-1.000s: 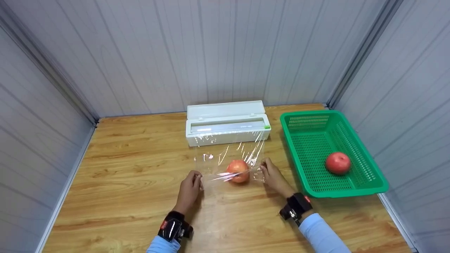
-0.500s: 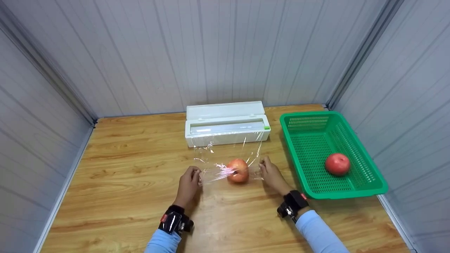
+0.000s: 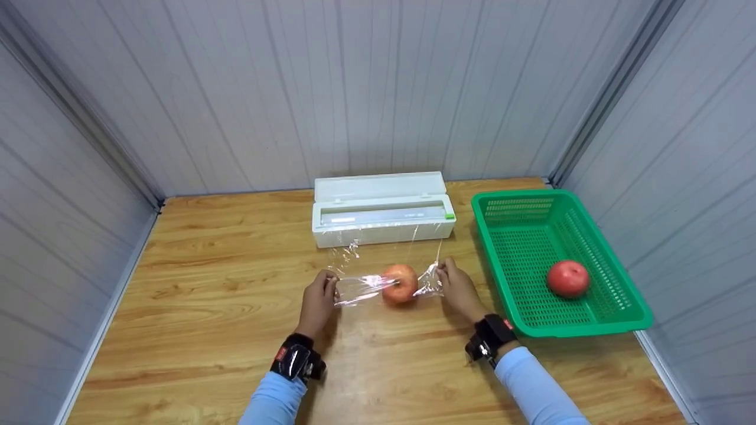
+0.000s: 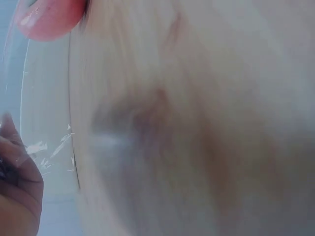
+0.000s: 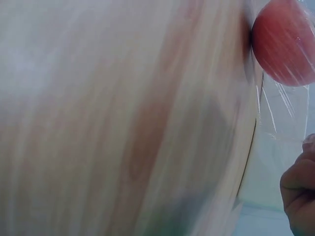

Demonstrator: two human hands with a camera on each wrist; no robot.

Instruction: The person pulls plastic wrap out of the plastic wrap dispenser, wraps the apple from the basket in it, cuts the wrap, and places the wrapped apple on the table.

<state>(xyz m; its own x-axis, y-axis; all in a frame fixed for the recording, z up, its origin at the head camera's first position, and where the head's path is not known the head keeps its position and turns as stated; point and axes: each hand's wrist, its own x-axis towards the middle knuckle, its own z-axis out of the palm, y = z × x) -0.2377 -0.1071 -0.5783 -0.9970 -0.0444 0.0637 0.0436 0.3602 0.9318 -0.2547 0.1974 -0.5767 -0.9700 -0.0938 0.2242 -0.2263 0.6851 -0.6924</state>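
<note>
A sheet of clear plastic wrap (image 3: 361,285) stretches from the white dispenser box (image 3: 384,235) toward me, passing over a red apple (image 3: 400,289) on the table. At its near left corner my left hand (image 3: 319,300) pinches the film between thumb and fingers. My right hand (image 3: 458,289) pinches the opposite corner, just right of the apple. In the left wrist view the left hand (image 4: 19,182) shows at the edge, film at its fingertips. The right wrist view has the apple (image 5: 285,43) behind shiny film, with the right hand (image 5: 301,189) below it.
A green plastic basket (image 3: 514,277) stands on the right, with another red apple (image 3: 568,278) inside. The dispenser's lid (image 3: 380,186) is raised at the back. Grey panel walls (image 3: 378,88) enclose the wooden table (image 3: 224,277) behind and on both sides.
Both hands have shifted slightly away from me, still gripping the film. The wrap's near edge has moved back over the apple and bunched into folds. The box and basket stay put.
</note>
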